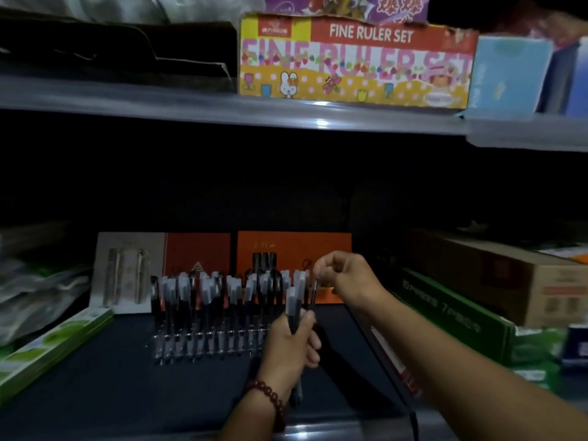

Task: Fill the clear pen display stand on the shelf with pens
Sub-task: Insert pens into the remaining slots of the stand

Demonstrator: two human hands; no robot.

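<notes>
Left hand grips pens; right hand pinches one pen above stand

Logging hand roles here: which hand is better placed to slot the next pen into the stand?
Right. The right hand pinches one pen by its top near the stand's right end; the left hand has its grip full with the pen bundle.

Clear glossy plastic stand, printed cardboard ruler box

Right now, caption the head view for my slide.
Left hand grips spare pens; right hand pinches one pen beside the well-stocked clear stand.
</notes>
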